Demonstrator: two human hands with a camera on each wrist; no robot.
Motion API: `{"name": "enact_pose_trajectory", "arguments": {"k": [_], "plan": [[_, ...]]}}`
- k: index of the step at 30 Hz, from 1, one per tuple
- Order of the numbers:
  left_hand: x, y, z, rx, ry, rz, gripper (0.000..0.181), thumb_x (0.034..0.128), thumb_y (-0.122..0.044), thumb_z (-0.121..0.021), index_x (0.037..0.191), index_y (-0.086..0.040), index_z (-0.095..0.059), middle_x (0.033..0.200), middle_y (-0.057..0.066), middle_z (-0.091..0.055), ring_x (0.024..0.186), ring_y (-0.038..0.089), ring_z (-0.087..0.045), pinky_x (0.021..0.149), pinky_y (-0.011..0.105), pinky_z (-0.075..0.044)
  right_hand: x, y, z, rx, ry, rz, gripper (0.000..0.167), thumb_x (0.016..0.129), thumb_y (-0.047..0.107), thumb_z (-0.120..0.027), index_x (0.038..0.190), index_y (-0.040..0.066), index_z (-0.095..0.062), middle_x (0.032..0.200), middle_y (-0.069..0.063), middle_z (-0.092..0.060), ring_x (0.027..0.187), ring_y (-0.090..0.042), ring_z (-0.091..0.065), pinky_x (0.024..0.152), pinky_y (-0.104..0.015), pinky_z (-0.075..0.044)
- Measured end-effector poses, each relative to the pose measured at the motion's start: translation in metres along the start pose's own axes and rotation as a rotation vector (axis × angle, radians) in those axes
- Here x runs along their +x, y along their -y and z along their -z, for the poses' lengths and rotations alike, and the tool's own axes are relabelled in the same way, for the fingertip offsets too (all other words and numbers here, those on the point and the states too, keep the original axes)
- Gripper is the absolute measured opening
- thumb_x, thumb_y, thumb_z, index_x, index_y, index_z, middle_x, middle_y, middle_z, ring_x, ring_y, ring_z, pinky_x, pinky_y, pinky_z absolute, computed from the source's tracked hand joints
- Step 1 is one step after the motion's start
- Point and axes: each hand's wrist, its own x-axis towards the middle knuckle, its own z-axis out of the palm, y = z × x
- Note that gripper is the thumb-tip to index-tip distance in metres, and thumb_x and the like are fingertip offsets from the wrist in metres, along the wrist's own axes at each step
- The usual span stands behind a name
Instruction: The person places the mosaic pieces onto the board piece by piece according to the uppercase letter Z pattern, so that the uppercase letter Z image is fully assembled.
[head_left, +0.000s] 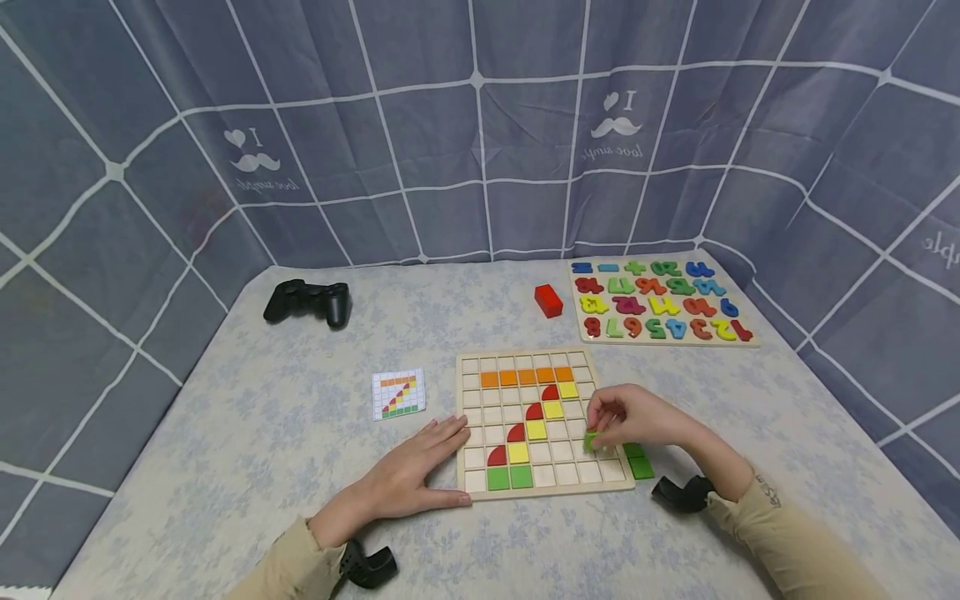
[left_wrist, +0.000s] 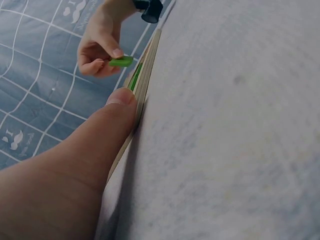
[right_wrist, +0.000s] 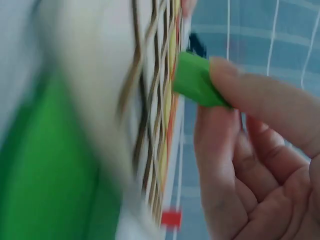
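A wooden grid board (head_left: pixel 472 412) lies on the table, bearing a row of orange tiles (head_left: pixel 527 377), a diagonal of red quarter-round and yellow tiles (head_left: pixel 536 430), and two green tiles (head_left: pixel 509 477) in the bottom row. My right hand (head_left: pixel 637 417) pinches a green square tile (right_wrist: pixel 195 77) between thumb and finger above the board's right side. My left hand (head_left: pixel 412 471) rests at the board's left edge, fingers extended, the thumb (left_wrist: pixel 117 112) touching the near corner. Left of the board lies a small pattern card (head_left: pixel 398 394) printed with a similar coloured design.
Loose green tiles (head_left: pixel 640 467) lie against the board's right edge. A number puzzle board (head_left: pixel 588 333) stands at the back right, with a red block (head_left: pixel 548 301) beside it. A black game controller (head_left: pixel 307 302) sits at the back left. Grid-patterned fabric (head_left: pixel 450 133) hangs behind the table.
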Motion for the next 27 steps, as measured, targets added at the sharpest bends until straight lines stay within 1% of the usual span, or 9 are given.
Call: {"name": "enact_pose_trajectory", "arguments": {"k": [4, 8, 12, 16, 19, 22, 24, 27], "plan": [[0.001, 0.000, -0.001, 0.008, -0.009, -0.010, 0.089, 0.0817, -0.064, -0.058, 0.147, -0.008, -0.033, 0.154, 0.002, -0.024, 0.141, 0.016, -0.019, 0.116, 0.033, -0.017, 0.012, 0.013, -0.022, 0.038, 0.050, 0.065, 0.012, 0.080, 0.009, -0.075, 0.085, 0.009, -0.064, 0.076, 0.001, -0.064, 0.068, -0.013, -0.061, 0.063, -0.025, -0.055], [0.001, 0.001, -0.001, 0.014, -0.015, -0.019, 0.089, 0.0817, -0.064, -0.058, 0.147, -0.008, -0.033, 0.154, 0.003, -0.024, 0.141, 0.017, -0.020, 0.116, 0.033, -0.017, 0.021, 0.023, -0.039, 0.010, 0.060, 0.101, 0.010, 0.080, 0.008, -0.074, 0.084, 0.010, -0.065, 0.078, 0.004, -0.065, 0.070, -0.010, -0.062, 0.065, -0.025, -0.056], [0.001, 0.000, -0.001, 0.015, -0.014, -0.021, 0.089, 0.0817, -0.064, -0.058, 0.147, -0.008, -0.033, 0.154, 0.003, -0.024, 0.141, 0.017, -0.019, 0.116, 0.034, -0.017, 0.022, 0.029, -0.050, -0.025, 0.071, 0.095, 0.011, 0.080, 0.006, -0.074, 0.083, 0.012, -0.065, 0.078, 0.006, -0.064, 0.070, -0.008, -0.061, 0.066, -0.024, -0.056], [0.001, 0.001, 0.000, 0.020, -0.011, -0.021, 0.089, 0.0819, -0.064, -0.058, 0.147, -0.007, -0.033, 0.154, 0.003, -0.024, 0.141, 0.017, -0.019, 0.116, 0.034, -0.016, 0.020, 0.033, -0.058, -0.081, 0.036, 0.072, 0.014, 0.080, 0.005, -0.073, 0.080, 0.016, -0.065, 0.074, 0.009, -0.063, 0.067, -0.008, -0.059, 0.059, -0.024, -0.054], [0.001, 0.001, 0.000, 0.020, -0.009, -0.016, 0.089, 0.0818, -0.064, -0.057, 0.146, -0.007, -0.033, 0.154, 0.003, -0.024, 0.141, 0.017, -0.019, 0.116, 0.033, -0.016, 0.018, 0.034, -0.060, -0.159, -0.004, 0.073, 0.017, 0.080, 0.006, -0.073, 0.078, 0.020, -0.064, 0.070, 0.012, -0.062, 0.065, -0.006, -0.056, 0.054, -0.024, -0.050], [0.000, 0.001, -0.001, 0.017, -0.007, -0.010, 0.089, 0.0817, -0.064, -0.057, 0.146, -0.007, -0.033, 0.154, 0.003, -0.024, 0.141, 0.017, -0.019, 0.116, 0.033, -0.016, 0.014, 0.033, -0.056, -0.221, -0.024, 0.070, 0.017, 0.078, 0.008, -0.074, 0.078, 0.022, -0.064, 0.068, 0.014, -0.060, 0.063, -0.005, -0.053, 0.053, -0.024, -0.048], [0.000, 0.000, -0.001, 0.016, -0.003, -0.005, 0.090, 0.0816, -0.064, -0.057, 0.147, -0.008, -0.033, 0.154, 0.003, -0.024, 0.141, 0.017, -0.019, 0.116, 0.033, -0.016, 0.011, 0.030, -0.051, -0.226, -0.024, 0.068, 0.017, 0.077, 0.009, -0.075, 0.079, 0.021, -0.064, 0.068, 0.013, -0.058, 0.062, -0.005, -0.053, 0.054, -0.024, -0.048], [0.000, 0.000, 0.000, 0.019, -0.003, -0.003, 0.090, 0.0815, -0.065, -0.057, 0.146, -0.007, -0.033, 0.154, 0.003, -0.024, 0.141, 0.017, -0.019, 0.116, 0.033, -0.017, 0.004, 0.022, -0.040, -0.177, -0.003, 0.046, 0.014, 0.078, 0.013, -0.076, 0.082, 0.019, -0.064, 0.070, 0.011, -0.058, 0.062, -0.006, -0.053, 0.055, -0.023, -0.049]]}}
